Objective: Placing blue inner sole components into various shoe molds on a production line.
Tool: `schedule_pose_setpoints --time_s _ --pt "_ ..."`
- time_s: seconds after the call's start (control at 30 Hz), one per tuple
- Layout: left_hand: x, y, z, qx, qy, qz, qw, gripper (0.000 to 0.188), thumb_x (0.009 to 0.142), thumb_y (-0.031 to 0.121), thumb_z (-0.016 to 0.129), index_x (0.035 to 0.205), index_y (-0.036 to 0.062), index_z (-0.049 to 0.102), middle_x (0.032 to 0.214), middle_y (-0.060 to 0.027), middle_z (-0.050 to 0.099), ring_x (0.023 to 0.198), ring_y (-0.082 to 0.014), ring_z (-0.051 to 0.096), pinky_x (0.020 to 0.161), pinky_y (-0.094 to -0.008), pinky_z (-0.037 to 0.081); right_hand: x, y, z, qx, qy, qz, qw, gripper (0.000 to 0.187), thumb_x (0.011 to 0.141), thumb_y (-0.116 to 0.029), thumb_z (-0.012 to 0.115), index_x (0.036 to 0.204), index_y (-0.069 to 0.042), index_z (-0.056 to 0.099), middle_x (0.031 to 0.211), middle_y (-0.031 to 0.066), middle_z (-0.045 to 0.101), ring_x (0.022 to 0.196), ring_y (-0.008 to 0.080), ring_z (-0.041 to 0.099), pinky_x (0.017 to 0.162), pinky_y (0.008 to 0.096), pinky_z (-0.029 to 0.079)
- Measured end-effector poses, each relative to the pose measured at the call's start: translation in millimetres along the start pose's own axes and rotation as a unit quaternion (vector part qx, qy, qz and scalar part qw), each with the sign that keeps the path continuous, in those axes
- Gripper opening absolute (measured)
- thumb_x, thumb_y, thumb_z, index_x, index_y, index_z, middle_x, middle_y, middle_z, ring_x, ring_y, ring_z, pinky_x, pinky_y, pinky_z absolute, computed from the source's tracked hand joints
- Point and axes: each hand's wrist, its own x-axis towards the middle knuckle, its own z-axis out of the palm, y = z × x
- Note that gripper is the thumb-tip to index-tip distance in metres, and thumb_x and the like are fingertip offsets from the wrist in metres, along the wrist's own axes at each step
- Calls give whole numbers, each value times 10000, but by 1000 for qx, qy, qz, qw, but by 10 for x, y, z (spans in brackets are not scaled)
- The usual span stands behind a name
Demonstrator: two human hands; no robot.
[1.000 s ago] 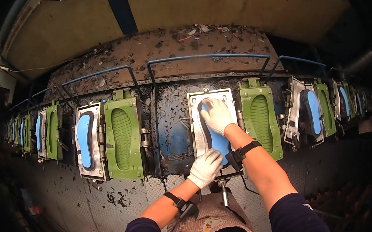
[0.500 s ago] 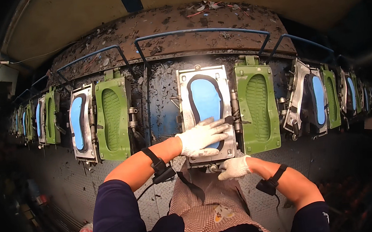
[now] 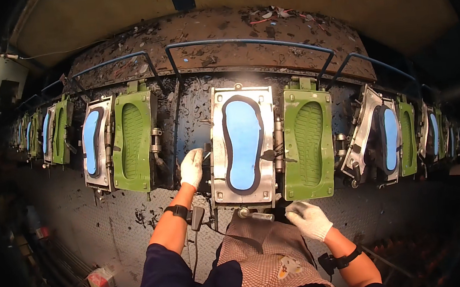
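Observation:
A silver metal mould half (image 3: 219,172) stands in front of me, holding a blue sole-shaped piece (image 3: 243,137) with a black rim (image 3: 233,179). Hinged to its right is a green mould half (image 3: 295,184) with a patterned sole cavity. My left hand (image 3: 191,169), in a white glove, is closed beside the silver half's left edge, close to a small metal lever (image 3: 207,153); what its fingers hold is hidden. My gloved right hand (image 3: 309,221) is below the green half with loosely bent fingers and nothing seen in it. It is apart from the metal handle (image 3: 260,216) under the silver half.
Similar moulds stand in a row to both sides, including a silver half (image 3: 102,181) with a green half (image 3: 136,184) on the left and a tilted silver half (image 3: 359,148) on the right. A blue rail (image 3: 248,39) runs behind, before a brown surface (image 3: 214,24) strewn with scraps.
My left hand has lifted off the blue piece and moved left to the mould's side. My right hand has left the handle and moved right. The moulds ahead appear shifted slightly left.

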Motion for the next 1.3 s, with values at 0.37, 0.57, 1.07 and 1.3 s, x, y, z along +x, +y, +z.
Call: schedule_pose_setpoints --time_s 0.37,0.57,1.07,1.3 --pt "-988 1263 188 368 -90 182 907 165 968 180 555 957 41 643 997 -226 706 881 -440 703 783 -514 558 14 113 52 44 -43 -66 996 400 987 -323 624 1216 -1 693 1181 195 715 1086 322 701 949 387 544" --pt "-1195 1166 275 265 -21 86 960 201 944 224 618 921 31 667 852 -218 716 818 -381 723 771 -454 570 -70 246 -13 18 -61 -76 995 383 974 -303 638 1216 -14 702 1147 196 726 1055 319 712 941 381 548" --pt "-1396 792 430 167 89 68 980 171 845 140 722 931 -6 696 773 -116 712 696 -183 683 700 -321 559 -398 1259 -781 149 50 -29 987 367 979 -282 659 1214 -3 700 1047 122 741 870 190 714 827 332 564" --pt "-2435 1426 864 189 -86 179 962 105 881 117 690 940 31 691 789 -116 735 703 -179 721 684 -325 599 33 2130 -2138 -210 424 -94 876 254 929 -160 669 1174 -104 708 1285 153 610 1184 378 594 1000 475 502"
